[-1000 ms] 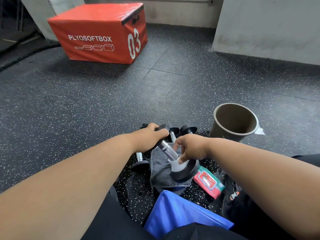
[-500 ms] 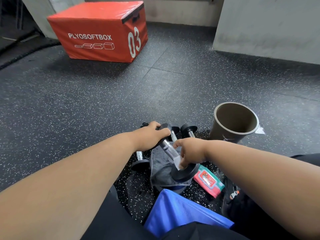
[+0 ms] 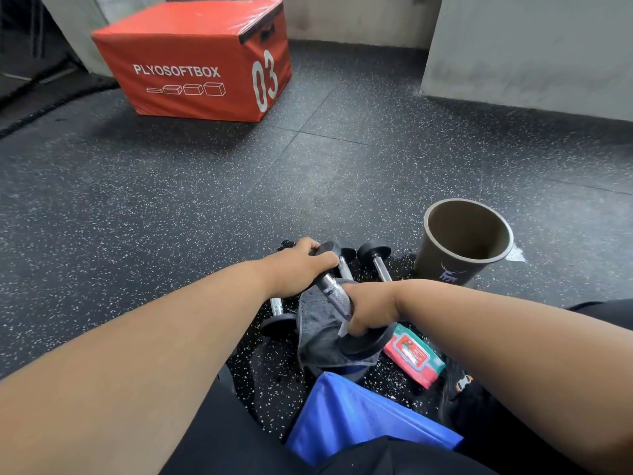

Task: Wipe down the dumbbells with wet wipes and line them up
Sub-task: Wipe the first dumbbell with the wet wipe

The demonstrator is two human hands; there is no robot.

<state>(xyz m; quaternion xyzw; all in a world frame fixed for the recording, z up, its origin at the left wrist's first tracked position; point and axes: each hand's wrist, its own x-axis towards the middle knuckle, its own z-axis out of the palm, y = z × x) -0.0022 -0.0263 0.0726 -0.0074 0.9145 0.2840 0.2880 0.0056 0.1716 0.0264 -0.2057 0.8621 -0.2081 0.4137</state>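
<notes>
Wiping is in hand: the left hand (image 3: 301,265) grips the dumbbell (image 3: 334,293) by its far head, the right hand (image 3: 368,308) pinches a wet wipe (image 3: 343,329) against the near handle. Next, rub the near head, then line it up.

A single head-worn wide-angle view looks forward and down, close over the speckled floor (image 3: 171,200).

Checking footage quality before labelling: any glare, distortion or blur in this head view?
Head view: wide-angle bending at the edges, forearms look stretched; soft glare on the glossy top of the orange plyo box; the knurled chrome dumbbell handle shows bright highlights; slight softness overall, no strong motion blur.
</notes>
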